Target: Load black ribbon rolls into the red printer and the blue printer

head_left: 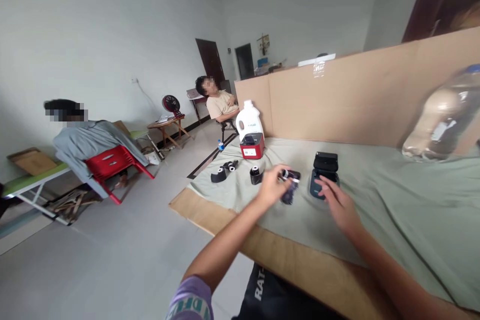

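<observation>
My left hand (273,185) is closed around a small dark roll-like object (290,187) just above the green cloth (393,205). My right hand (339,205) lies with fingers stretched out, its fingertips touching the front of a small dark printer (324,172) whose lid stands open. The object in my left hand sits just left of that printer. A black roll (256,175) stands on the cloth left of my left hand. Further left lie a strip of black tape and small rolls (224,170).
A red and black device (252,145) and a white jug (248,119) stand at the table's far end. A clear plastic bottle (442,120) looms at the right. Cardboard panels (337,95) wall the table's back. Two people sit across the room by a red chair (112,162).
</observation>
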